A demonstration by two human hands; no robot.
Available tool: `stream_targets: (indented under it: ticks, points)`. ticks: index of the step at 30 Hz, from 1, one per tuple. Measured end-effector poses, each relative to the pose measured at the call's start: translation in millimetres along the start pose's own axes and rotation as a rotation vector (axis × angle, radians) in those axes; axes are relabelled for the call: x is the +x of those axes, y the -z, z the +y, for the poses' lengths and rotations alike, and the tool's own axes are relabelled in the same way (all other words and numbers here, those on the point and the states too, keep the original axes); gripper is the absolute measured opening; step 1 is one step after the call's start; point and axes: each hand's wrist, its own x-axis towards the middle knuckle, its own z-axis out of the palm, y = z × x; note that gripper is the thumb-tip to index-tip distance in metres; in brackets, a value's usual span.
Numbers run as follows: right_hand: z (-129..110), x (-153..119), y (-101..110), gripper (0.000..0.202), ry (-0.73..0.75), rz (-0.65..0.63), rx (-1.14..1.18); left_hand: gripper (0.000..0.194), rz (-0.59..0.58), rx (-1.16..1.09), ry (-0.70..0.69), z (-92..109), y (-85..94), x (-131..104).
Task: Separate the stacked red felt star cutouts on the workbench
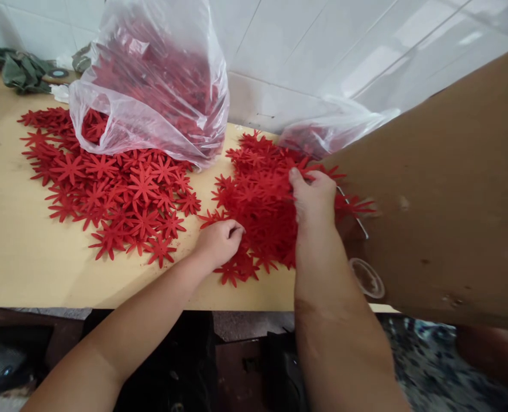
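Note:
A heap of red flower-shaped cutouts [264, 200] with thin pointed petals lies on the pale tabletop under both my hands. My left hand [221, 243] is at the heap's near left edge, its fingers curled into a pinch; whatever is between the fingertips is hidden. Farther back on the right, my right hand [316, 191] has thumb and fingers bent around red petals at the top of the pile. Its fingertips are partly hidden. Left of my hands spreads a second heap of the same red cutouts [120, 194].
A clear plastic bag [159, 97] full of red cutouts stands on the left heap; another bag [326, 134] lies by the tiled wall. A brown board [442, 200] bounds the right side, with a thin white stick [357, 217] and clear round container [367, 278] beside it. Green cloth [24, 71] lies back left.

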Motion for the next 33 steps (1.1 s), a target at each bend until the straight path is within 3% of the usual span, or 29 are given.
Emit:
stream_targets:
  ticks: [2,6,8,10,12,17,19,23,27,33]
  points:
    - [-1.2,1.0,-0.5,0.014,-0.048,0.017,0.012,0.025,0.003,0.006,-0.003,0.5,0.3,-0.4]
    - [-4.0,-1.7,0.5,0.05,-0.133,0.012,0.159,0.025,0.011,0.009,-0.012,1.1,0.6,-0.9]
    - [-5.3,-9.2,6.5,0.055,-0.023,0.055,0.127,0.024,0.019,0.0,-0.016,0.9,0.3,-0.7]
    - [-7.3,-23.9,17.8,0.039,0.135,0.006,0.013,0.023,0.025,-0.019,-0.023,0.5,-0.3,-0.4]
    - [-9.7,-45.7,33.2,0.02,0.28,-0.193,-0.119,0.023,0.035,-0.044,-0.03,0.5,-0.6,-0.1]
    - [-8.3,-103.9,66.5,0.022,0.399,-1.003,-0.411,0.022,0.145,-0.172,-0.03,2.3,0.4,0.6]
    - [-3.2,-117.2,69.4,0.03,0.429,-1.125,-0.52,0.022,0.189,-0.224,-0.01,1.7,0.4,1.5]
    - [11.6,-119.4,56.5,0.03,0.501,-1.031,-0.621,0.022,0.185,-0.315,0.004,-2.9,-2.4,4.3]
    - [27.8,-98.3,30.6,0.019,0.586,-0.872,-0.585,0.023,0.181,-0.282,0.002,-4.7,-2.8,4.7]
    - [42.5,-56.5,-9.3,0.025,0.483,-0.649,-0.633,0.023,0.203,-0.046,-0.117,1.3,2.4,-0.8]
